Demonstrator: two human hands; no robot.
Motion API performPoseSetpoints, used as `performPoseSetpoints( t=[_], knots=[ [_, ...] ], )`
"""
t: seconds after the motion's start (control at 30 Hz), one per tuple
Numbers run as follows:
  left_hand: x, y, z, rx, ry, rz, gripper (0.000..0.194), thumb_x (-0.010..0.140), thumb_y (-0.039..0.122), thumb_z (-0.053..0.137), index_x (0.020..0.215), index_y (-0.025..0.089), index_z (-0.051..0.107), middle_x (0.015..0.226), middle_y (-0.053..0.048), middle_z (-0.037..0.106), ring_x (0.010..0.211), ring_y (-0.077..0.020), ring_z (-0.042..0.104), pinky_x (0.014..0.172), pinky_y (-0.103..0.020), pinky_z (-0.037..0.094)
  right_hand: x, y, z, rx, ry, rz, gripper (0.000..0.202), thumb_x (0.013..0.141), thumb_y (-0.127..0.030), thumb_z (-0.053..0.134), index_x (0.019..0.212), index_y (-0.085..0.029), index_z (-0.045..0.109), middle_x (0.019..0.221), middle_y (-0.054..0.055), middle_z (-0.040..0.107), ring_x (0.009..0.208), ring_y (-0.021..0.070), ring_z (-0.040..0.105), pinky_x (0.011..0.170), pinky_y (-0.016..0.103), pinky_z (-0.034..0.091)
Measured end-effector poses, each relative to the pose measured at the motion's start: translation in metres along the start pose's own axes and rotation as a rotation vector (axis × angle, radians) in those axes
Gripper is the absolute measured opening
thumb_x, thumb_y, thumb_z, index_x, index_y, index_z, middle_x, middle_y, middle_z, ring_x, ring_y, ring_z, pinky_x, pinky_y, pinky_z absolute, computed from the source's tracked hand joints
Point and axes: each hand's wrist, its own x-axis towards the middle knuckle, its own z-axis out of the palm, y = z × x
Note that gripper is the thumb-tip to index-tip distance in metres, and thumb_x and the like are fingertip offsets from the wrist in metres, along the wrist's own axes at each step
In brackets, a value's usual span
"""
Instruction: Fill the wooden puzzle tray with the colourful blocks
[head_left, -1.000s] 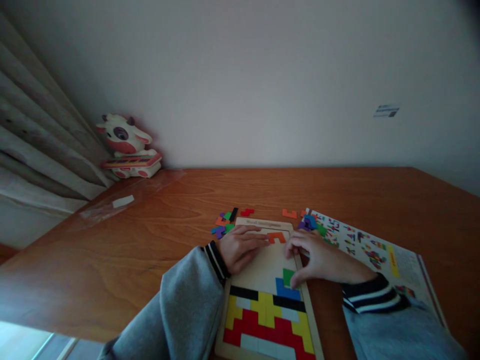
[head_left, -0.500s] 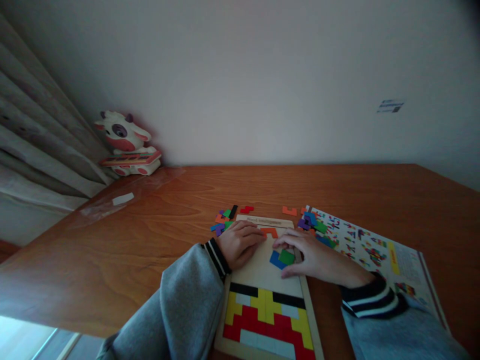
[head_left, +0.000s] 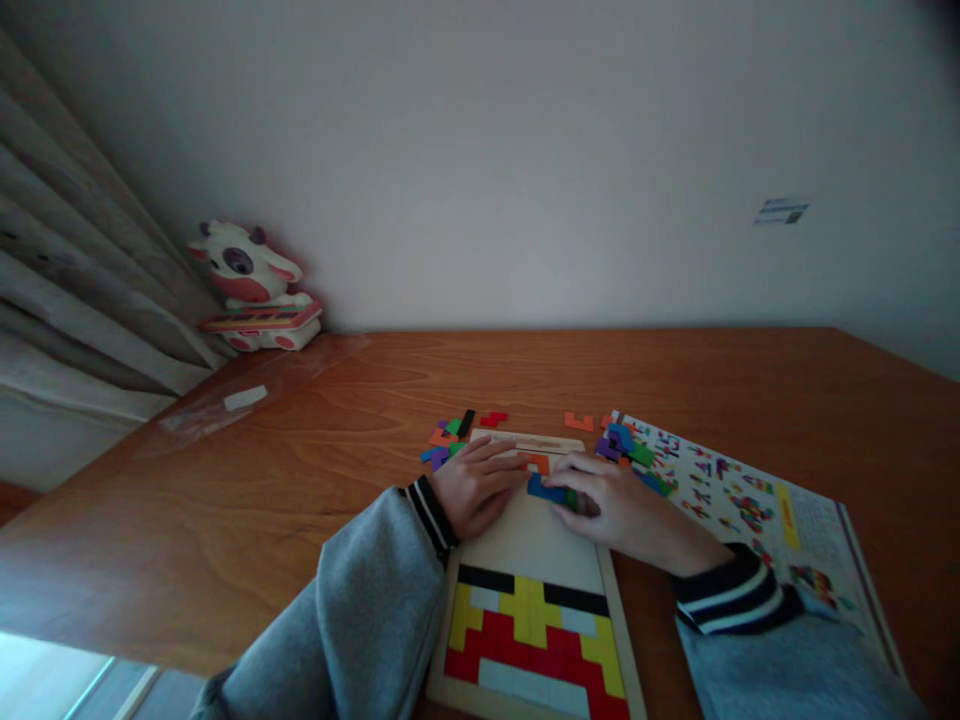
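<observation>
Blue piece (head_left: pixel 545 489) and green piece (head_left: pixel 570 498) had just gone up the wooden puzzle board (head_left: pixel 536 535): a second earlier they sat against the black bar at the right of the finished-looking rows, half a second ago they were mid-board at a slant, and now they lay near the far end, just below the orange piece (head_left: pixel 537 463). Looked like the pair was being turned and repositioned as one; the middle of the board was left bare between them and the red, yellow, white and black rows (head_left: pixel 532 640), which hadn't changed. Whether the pair touched the orange piece was unclear. Right hand (head_left: pixel 600 500) had gone along with it: half curled, fingertips on the blue piece, thumb on the near side, green piece mostly covered between them, a loose pinch; flat on the board or slightly raised, couldn't tell. Left hand (head_left: pixel 480 488) was about where it had been, fingers straight and together, spread over the board's left edge, fingertips by the orange piece, contact unclear, nothing seen in its grip. Loose pieces (head_left: pixel 444 437) lay beyond the left hand, more pieces (head_left: pixel 621 438) on the corner of the printed pattern sheet (head_left: pixel 750 505), right of the board.
</observation>
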Motion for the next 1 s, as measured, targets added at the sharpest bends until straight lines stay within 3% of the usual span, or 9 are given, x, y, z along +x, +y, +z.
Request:
performPoseSetpoints(
  t=[0.1,0.23,0.3,0.43,0.6,0.77,1.0],
  knots=[
    [0.001,0.002,-0.001,0.03,-0.003,-0.031,0.036,0.096,0.025,0.045,0.128,0.021,0.06,0.135,-0.009,0.062,0.133,-0.0272,0.051,0.114,-0.053,0.035,-0.001,0.006,0.005,0.059,-0.009,0.05,0.032,0.086,-0.04,0.071,0.115,-0.027,0.069,0.114,0.007,0.068,0.101,0.023,0.065,0.09,0.038,0.055],
    [0.003,0.003,-0.005,0.078,0.088,-0.038,0.029,0.094,0.022,0.049,0.117,0.017,0.066,0.117,-0.011,0.071,0.111,-0.0264,0.062,0.1,-0.046,0.049,-0.001,0.014,0.015,0.128,-0.007,0.087,0.019,0.09,-0.031,0.064,0.108,-0.026,0.07,0.106,0.004,0.069,0.076,0.0157,0.065,0.071,0.031,0.057],
    [0.003,0.002,-0.006,0.076,0.115,-0.02,0.027,0.093,0.02,0.049,0.113,0.016,0.067,0.111,-0.011,0.072,0.104,-0.0254,0.064,0.093,-0.043,0.052,-0.001,0.015,0.017,0.118,0.003,0.071,0.016,0.091,-0.028,0.062,0.105,-0.025,0.07,0.106,0.004,0.068,0.082,0.0164,0.066,0.076,0.032,0.057],
    [-0.002,-0.003,-0.002,0.016,0.094,0.04,0.031,0.095,0.026,0.049,0.119,0.015,0.064,0.128,-0.013,0.066,0.123,-0.0276,0.058,0.104,-0.046,0.048,0.0,0.01,0.014,0.067,0.02,0.029,0.015,0.09,-0.026,0.063,0.103,-0.024,0.069,0.106,0.005,0.068,0.1,0.0196,0.065,0.09,0.035,0.054],
    [-0.01,-0.005,-0.002,0.038,0.026,0.047,0.037,0.099,0.036,0.046,0.123,0.013,0.063,0.13,-0.015,0.065,0.115,-0.0259,0.063,0.1,-0.043,0.05,0.0,0.006,0.011,0.029,0.038,0.009,0.016,0.089,-0.024,0.062,0.103,-0.022,0.069,0.105,0.005,0.07,0.087,0.0171,0.068,0.08,0.032,0.058],
    [-0.015,-0.005,-0.014,0.218,0.06,-0.007,0.031,0.099,0.038,0.049,0.109,0.018,0.07,0.117,-0.011,0.071,0.097,-0.0251,0.063,0.089,-0.042,0.049,0.002,0.005,0.009,-0.087,0.184,-0.082,0.018,0.092,-0.017,0.055,0.101,-0.021,0.07,0.1,0.005,0.074,0.09,0.0186,0.07,0.085,0.035,0.059],
    [-0.023,-0.018,-0.025,0.301,0.09,0.019,0.032,0.099,0.041,0.049,0.109,0.022,0.072,0.114,-0.007,0.074,0.097,-0.0239,0.062,0.087,-0.041,0.047,0.004,0.013,0.009,-0.129,0.38,-0.039,0.023,0.093,-0.018,0.052,0.105,-0.02,0.072,0.102,0.008,0.076,0.088,0.0189,0.073,0.082,0.033,0.061]
  ],
)
